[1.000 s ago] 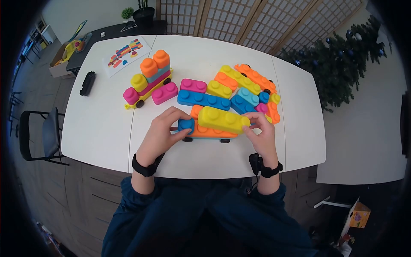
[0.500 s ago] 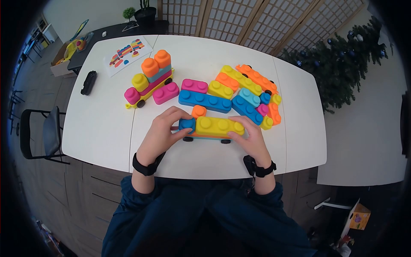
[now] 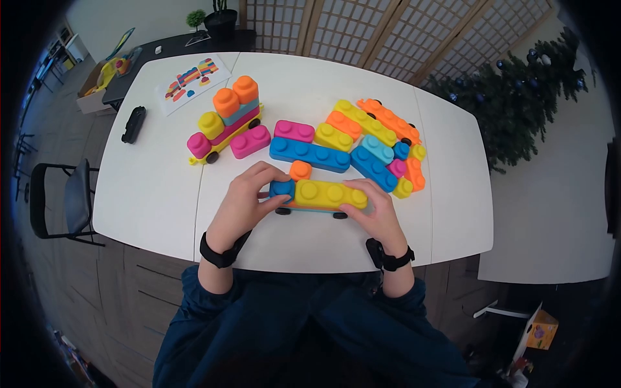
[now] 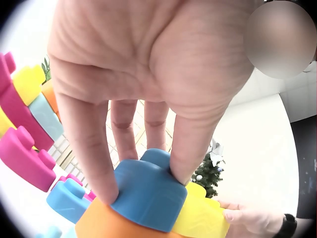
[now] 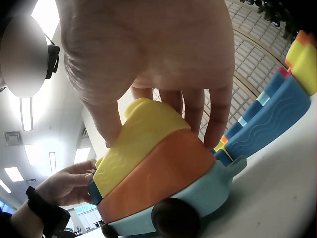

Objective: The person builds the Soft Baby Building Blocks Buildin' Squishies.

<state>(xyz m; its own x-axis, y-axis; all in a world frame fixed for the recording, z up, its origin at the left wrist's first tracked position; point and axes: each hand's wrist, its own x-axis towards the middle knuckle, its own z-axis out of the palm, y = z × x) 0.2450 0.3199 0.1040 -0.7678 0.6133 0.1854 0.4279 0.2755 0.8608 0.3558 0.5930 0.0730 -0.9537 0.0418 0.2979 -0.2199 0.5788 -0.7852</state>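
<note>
- On the table's left, your sheet pictures block vehicles; no writing is readable. One wheeled stack looks built.
- At centre, your left grip, partly closed, pinches the small blue block.
- Beside it, the yellow block appears seated on the orange-and-teal wheeled base.
- Your right grip, partly closed, holds its right end.
- Rightward, loose blocks and an orange wheeled base look unused.

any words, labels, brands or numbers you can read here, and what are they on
No text can be read.
White printed sheet with coloured block pictures: any words too small to read.
Orange printed box at lower right: markings too blurred.
Long yellow plastic block: wavy lines, no visible letters.
</note>
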